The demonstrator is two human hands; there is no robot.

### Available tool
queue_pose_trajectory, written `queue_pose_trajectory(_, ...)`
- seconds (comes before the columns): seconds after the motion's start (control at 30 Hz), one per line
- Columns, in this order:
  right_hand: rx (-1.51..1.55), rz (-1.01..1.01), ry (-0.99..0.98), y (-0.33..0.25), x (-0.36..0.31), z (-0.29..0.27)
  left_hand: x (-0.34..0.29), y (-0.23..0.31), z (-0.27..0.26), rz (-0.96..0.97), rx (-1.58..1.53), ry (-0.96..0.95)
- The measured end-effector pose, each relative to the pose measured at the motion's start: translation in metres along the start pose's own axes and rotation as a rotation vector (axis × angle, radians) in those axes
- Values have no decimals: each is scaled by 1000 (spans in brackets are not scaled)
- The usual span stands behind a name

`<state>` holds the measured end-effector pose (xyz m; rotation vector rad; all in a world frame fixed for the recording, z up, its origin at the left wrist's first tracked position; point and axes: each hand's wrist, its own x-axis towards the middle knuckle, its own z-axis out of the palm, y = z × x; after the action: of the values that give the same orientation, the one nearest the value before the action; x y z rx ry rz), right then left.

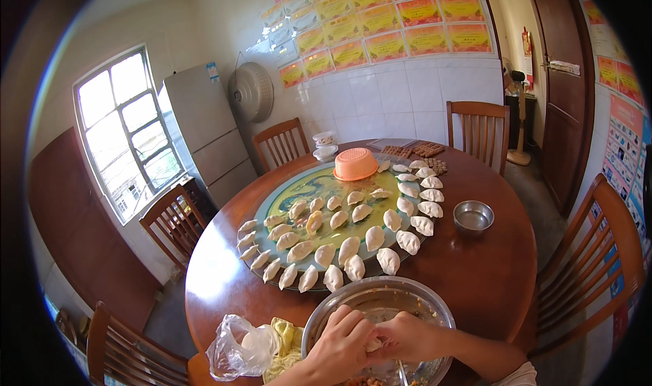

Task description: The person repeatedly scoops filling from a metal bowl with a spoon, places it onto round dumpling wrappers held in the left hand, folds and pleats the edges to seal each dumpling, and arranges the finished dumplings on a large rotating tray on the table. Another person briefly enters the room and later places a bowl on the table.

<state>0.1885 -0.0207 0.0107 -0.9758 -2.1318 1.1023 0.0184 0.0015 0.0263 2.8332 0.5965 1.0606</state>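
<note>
Over a large metal bowl (pixel 445 311), my left hand (pixel 343 345) and my right hand (pixel 411 336) meet. Their fingers are closed together on a small pale dumpling (pixel 373 344), most of it hidden behind the fingers. Inside the bowl are some reddish-brown filling (pixel 363 382) and a spoon (pixel 403 372) whose handle slants up. Beyond the bowl, many folded dumplings (pixel 354 267) lie in curved rows on a round glass turntable (pixel 272 206) with a green and yellow pattern. Beside my left forearm are a clear plastic bag (pixel 238 348) with something round and white in it and a yellow cloth (pixel 285 342).
An upside-down orange basket (pixel 356 164) sits at the turntable's far side, near stacked white bowls (pixel 324 148). A small metal bowl (pixel 473 217) stands on the right of the round wooden table (pixel 499 277). Wooden chairs (pixel 587 270) surround it. Brown mats (pixel 428 149) lie at the far edge.
</note>
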Motion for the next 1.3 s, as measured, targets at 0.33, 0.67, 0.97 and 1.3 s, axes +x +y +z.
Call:
queue_pose_trajectory(0.33,366,121,11,1,-1,-6,-10,-6,-12,-176,-47,-32)
queue_pose_trajectory(0.67,361,103,28,6,1,-4,-13,-7,-7,-372,-242,12)
queue_pose_trajectory(0.97,473,115,62,18,5,0,-26,-6,1,-369,-294,-4)
queue_pose_trajectory(1.3,512,96,-12,14,4,-4,-27,-11,-17,-349,-346,-43)
